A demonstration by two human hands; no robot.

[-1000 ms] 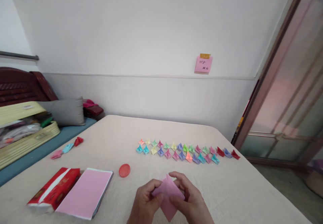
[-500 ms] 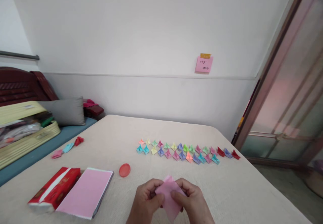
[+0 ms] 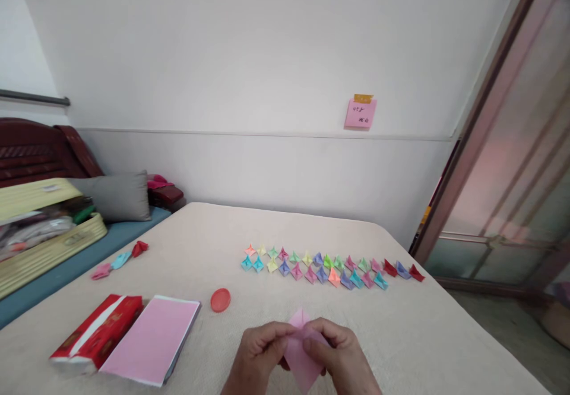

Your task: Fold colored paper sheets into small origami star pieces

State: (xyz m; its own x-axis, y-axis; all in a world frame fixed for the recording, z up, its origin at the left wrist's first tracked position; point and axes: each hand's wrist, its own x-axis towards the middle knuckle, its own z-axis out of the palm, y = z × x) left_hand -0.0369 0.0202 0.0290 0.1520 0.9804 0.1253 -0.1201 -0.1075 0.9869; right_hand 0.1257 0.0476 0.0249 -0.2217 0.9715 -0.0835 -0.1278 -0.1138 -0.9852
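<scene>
Both my hands pinch a folded pink paper (image 3: 300,347) just above the table near its front edge. My left hand (image 3: 256,356) grips the paper's left side with thumb and fingers closed. My right hand (image 3: 341,356) grips its right side the same way. The paper's top corner pokes up between my thumbs and a lower point hangs toward me. Beyond my hands, two rows of several small folded paper pieces (image 3: 329,266) in many colours lie across the table.
The table (image 3: 249,228) has a beige cloth. At the left lie a stack of pink paper sheets (image 3: 151,340), a red tissue pack (image 3: 95,334) and a red round lid (image 3: 219,300). Three folded pieces (image 3: 119,260) lie near the left edge. A bench with a yellow box (image 3: 42,228) stands to the left.
My hands have shifted slightly toward me and worked the pink paper, which now shows a narrower folded shape with its tip up between the thumbs.
</scene>
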